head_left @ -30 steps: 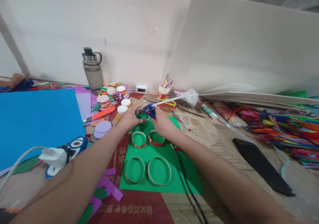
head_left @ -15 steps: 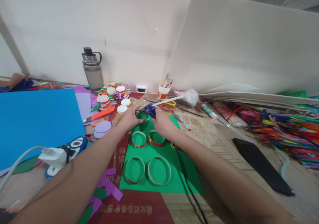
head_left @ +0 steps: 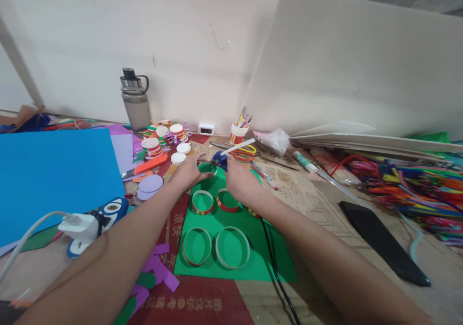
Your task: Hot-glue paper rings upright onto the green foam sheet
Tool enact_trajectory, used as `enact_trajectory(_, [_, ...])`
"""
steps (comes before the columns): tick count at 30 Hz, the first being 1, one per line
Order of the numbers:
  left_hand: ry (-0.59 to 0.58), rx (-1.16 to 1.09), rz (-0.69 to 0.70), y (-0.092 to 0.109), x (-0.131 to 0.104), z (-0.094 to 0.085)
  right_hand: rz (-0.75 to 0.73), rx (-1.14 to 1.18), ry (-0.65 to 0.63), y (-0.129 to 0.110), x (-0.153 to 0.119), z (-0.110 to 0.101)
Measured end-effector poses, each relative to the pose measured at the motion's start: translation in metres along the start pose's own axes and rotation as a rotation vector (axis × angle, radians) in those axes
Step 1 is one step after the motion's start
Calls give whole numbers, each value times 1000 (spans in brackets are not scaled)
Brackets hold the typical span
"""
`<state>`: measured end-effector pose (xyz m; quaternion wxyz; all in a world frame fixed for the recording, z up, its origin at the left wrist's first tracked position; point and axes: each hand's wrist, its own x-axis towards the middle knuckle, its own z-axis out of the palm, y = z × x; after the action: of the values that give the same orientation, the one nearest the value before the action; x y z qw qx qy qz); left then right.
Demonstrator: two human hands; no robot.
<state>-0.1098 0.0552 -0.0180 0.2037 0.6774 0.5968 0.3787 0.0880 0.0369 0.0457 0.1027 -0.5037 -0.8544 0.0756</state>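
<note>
My right hand [head_left: 241,179] is closed around a blue hot glue gun [head_left: 220,159] with a white glue stick [head_left: 238,146] jutting from its back. The gun's tip hangs over a paper ring [head_left: 210,174] at the far end of a green foam sheet [head_left: 214,221]. My left hand [head_left: 190,173] curls its thumb and fingers around that ring's left side. Nearer to me, several more cup-like rings stand on the sheet, among them a red-edged ring [head_left: 228,209] and a wider pale ring [head_left: 232,268]. A black cord [head_left: 270,252] trails from under my right wrist.
Left of the sheet lie an orange utility knife [head_left: 152,163], purple discs [head_left: 150,185] and a power strip [head_left: 113,209]. Behind stand a water bottle [head_left: 135,103] and a pen cup [head_left: 238,133]. Scissors [head_left: 244,155], a phone [head_left: 383,243] and pipe cleaners [head_left: 419,190] are toward the right.
The glue gun has shifted slightly to the right and its glue stick now points less far out. My left hand stays at the same ring.
</note>
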Motion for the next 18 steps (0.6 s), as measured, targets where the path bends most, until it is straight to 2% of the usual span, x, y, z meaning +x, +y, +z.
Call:
enact_trajectory(5, [0, -9, 16, -4, 2, 1, -22, 7, 37, 0, -1, 1])
enact_trajectory(18, [-1, 6, 16, 1, 0, -1, 10, 19, 0, -2, -1, -2])
